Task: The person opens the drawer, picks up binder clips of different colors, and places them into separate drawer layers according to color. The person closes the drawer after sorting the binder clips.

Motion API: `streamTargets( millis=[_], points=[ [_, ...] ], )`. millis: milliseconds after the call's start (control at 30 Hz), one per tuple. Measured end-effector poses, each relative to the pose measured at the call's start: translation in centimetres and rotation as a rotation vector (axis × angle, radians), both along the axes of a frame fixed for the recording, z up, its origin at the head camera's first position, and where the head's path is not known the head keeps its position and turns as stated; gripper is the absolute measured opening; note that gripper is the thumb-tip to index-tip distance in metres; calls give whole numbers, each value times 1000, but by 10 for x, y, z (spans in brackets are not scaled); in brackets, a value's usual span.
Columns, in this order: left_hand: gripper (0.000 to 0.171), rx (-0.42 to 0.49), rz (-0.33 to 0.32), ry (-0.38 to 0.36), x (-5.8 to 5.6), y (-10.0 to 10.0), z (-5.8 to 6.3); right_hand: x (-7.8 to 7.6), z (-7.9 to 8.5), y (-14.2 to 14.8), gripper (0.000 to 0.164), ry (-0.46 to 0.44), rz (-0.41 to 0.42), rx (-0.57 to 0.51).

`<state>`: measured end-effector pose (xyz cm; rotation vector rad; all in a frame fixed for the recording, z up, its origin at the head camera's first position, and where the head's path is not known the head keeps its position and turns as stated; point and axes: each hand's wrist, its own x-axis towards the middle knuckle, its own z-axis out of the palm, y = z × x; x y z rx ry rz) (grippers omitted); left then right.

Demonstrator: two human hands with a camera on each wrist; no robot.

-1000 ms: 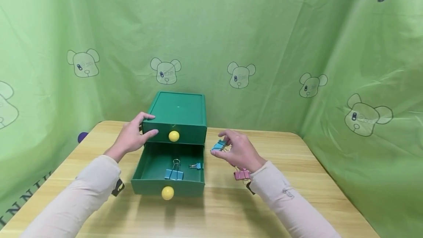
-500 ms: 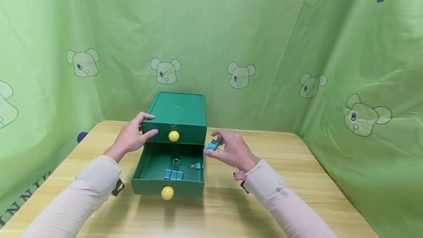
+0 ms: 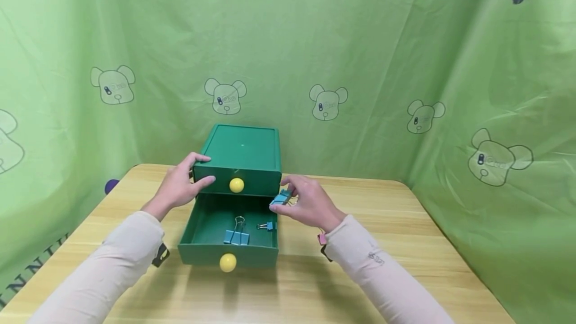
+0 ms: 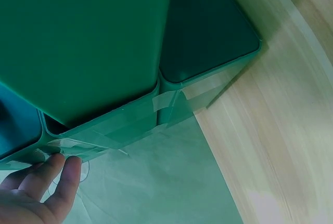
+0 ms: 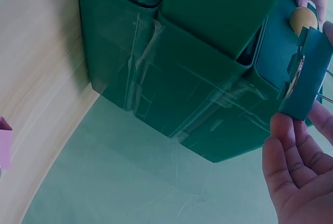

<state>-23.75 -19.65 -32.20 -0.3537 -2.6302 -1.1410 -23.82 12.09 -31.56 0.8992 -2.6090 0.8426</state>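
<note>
A green drawer cabinet (image 3: pixel 245 148) has its middle drawer (image 3: pixel 198 255) pulled out. My left hand (image 3: pixel 177 187) rests on the cabinet's upper left corner, thumb across the top drawer's front; in the left wrist view, its extended fingers (image 4: pixel 66 182) touch the side wall. Between thumb and fingers, my right hand (image 3: pixel 311 204) pinches a blue binder clip (image 3: pixel 281 197) at the drawer's right edge. The right wrist view shows that clip (image 5: pixel 309 73) held by its ends, its wire handles sticking out. Inside the drawer lie a larger blue binder clip (image 3: pixel 236 237) and a small one (image 3: pixel 269 226).
A pink binder clip (image 3: pixel 321 239) lies on the wooden table (image 3: pixel 387 214), partly hidden behind the right wrist. Round yellow knobs (image 3: pixel 228 262) stick out from the drawer fronts. A green curtain (image 3: pixel 279 39) surrounds the table at the back and sides.
My right hand has moved left with the blue binder clip, from beside the cabinet to the drawer's right edge. The left hand and the drawer have stayed put.
</note>
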Motion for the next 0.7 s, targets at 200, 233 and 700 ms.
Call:
streamTargets(
  millis=[200, 233, 700],
  points=[
    [51, 9, -4, -5, 0, 1, 0, -1, -1, -5, 50, 2, 3, 9],
    [51, 10, -5, -6, 0, 1, 0, -1, -2, -6, 50, 6, 6, 11],
    [51, 13, -5, 1, 1, 0, 0, 1, -5, -22, 49, 32, 63, 18]
  ],
)
